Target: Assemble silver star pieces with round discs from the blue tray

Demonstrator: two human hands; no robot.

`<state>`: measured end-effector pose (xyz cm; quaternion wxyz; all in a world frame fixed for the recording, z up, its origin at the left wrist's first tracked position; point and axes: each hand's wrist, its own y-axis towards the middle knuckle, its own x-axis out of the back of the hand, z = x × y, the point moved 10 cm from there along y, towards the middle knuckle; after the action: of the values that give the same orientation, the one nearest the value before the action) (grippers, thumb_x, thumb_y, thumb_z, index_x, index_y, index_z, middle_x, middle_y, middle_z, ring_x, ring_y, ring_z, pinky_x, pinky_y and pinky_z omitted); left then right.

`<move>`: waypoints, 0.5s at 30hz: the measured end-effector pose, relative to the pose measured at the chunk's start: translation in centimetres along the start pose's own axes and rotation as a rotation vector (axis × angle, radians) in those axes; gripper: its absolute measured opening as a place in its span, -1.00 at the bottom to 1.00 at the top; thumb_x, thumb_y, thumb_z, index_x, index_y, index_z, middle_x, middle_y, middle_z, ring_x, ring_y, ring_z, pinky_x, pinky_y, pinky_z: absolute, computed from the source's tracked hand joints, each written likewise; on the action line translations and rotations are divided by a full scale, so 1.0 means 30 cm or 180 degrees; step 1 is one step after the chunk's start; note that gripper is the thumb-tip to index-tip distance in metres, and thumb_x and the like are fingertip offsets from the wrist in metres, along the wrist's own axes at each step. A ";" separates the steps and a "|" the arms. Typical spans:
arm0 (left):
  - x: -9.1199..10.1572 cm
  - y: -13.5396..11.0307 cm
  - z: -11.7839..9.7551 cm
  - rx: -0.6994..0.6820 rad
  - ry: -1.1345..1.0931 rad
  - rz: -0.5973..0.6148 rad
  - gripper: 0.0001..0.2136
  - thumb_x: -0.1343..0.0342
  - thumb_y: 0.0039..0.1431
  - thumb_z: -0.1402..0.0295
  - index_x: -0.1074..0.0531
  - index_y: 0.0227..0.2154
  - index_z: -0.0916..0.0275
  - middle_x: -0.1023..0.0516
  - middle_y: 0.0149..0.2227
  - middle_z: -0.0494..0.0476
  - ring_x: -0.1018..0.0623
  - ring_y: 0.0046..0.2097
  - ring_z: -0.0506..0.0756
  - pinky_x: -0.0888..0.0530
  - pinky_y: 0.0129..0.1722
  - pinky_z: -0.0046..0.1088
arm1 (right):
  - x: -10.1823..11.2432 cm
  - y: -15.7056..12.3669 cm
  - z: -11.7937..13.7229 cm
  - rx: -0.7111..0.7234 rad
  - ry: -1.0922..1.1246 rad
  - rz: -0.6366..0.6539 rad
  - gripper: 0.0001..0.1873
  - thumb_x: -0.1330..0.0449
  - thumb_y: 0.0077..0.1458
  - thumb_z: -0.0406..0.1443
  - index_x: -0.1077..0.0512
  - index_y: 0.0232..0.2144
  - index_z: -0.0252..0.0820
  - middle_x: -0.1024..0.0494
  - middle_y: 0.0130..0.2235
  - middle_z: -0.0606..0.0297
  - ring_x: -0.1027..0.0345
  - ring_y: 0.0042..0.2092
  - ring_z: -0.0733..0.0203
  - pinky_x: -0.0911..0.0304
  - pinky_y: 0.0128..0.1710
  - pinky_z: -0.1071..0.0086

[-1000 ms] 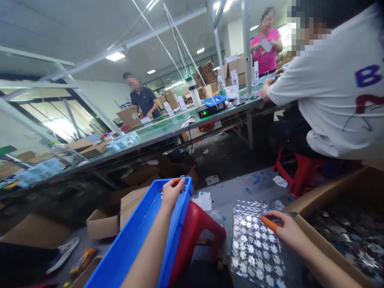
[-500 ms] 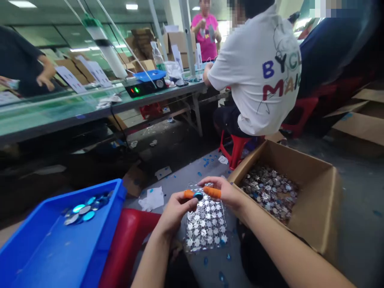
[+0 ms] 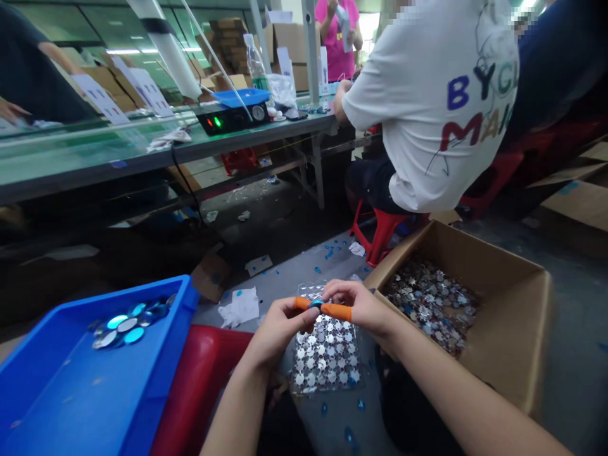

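Pinched between the thumb and an orange-capped finger of my left hand point(image 3: 280, 324) is a small round disc point(image 3: 316, 306) with a shiny blue face. My right hand point(image 3: 360, 305) meets it from the other side, its orange-capped digit at the disc's edge and the other fingers curled above. Exactly how the right fingertips grip is partly hidden. Below both hands lies a clear plastic tray point(image 3: 325, 361) holding rows of silver, scallop-edged pieces. On the left, a blue bin point(image 3: 95, 392) contains several loose discs point(image 3: 127, 325), some blue-faced and some silver.
An open cardboard box point(image 3: 510, 316) of many small silver pieces stands at my right. The blue bin rests by a red stool point(image 3: 204, 373). Ahead, a person in a white shirt point(image 3: 441, 107) sits at a long green-topped workbench point(image 3: 128, 149). Blue bits and paper scraps point(image 3: 240, 306) litter the floor.
My right hand has moved left and its fingers have come onto the disc held in my left hand. The head view has shifted slightly downward and left.
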<state>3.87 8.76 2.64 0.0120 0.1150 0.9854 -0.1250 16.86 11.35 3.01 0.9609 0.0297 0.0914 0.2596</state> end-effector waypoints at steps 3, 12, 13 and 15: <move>0.039 0.022 0.018 -0.0013 -0.0100 -0.0391 -0.60 -0.45 -0.11 0.11 -0.65 -0.26 0.29 -0.50 -0.51 0.11 -0.39 -0.46 0.03 -0.31 -0.44 -0.49 | 0.020 0.012 0.005 0.0144 0.0017 -0.0251 -0.71 -0.49 -0.09 -0.14 -0.60 -0.36 -0.19 -0.48 -0.24 0.28 -0.09 -0.46 0.43 -0.06 -0.47 0.45; 0.018 0.033 0.072 0.0027 -0.1293 -0.1133 -0.56 -0.48 -0.18 0.10 -0.64 -0.30 0.34 -0.53 -0.40 0.15 -0.42 -0.43 -0.03 -0.31 -0.48 -0.58 | 0.078 0.002 0.057 0.0628 -0.0909 -0.1115 -0.84 -0.41 0.02 -0.20 -0.64 -0.33 -0.13 -0.39 -0.28 0.30 0.00 -0.50 0.43 0.00 -0.53 0.44; 0.011 0.030 0.075 0.0082 -0.1349 -0.1149 -0.57 -0.49 -0.20 0.10 -0.63 -0.34 0.35 -0.53 -0.41 0.14 -0.42 -0.43 -0.04 -0.31 -0.49 -0.59 | 0.073 0.000 0.063 0.0655 -0.1032 -0.1113 -0.86 -0.39 0.03 -0.23 -0.64 -0.32 -0.13 -0.39 -0.28 0.29 0.00 -0.50 0.42 0.00 -0.54 0.44; 0.000 0.024 0.080 0.0182 -0.1420 -0.1161 -0.58 -0.50 -0.22 0.10 -0.62 -0.37 0.34 -0.53 -0.42 0.14 -0.42 -0.44 -0.04 -0.30 -0.51 -0.60 | 0.062 -0.004 0.075 0.0721 -0.1253 -0.1089 -0.87 -0.35 0.05 -0.28 -0.64 -0.29 -0.12 -0.40 -0.28 0.28 -0.02 -0.50 0.40 -0.01 -0.53 0.43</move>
<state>4.01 8.83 0.15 0.2025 -0.0941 0.9589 -0.1751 18.93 12.15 4.91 0.9806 0.1710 -0.0649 0.0711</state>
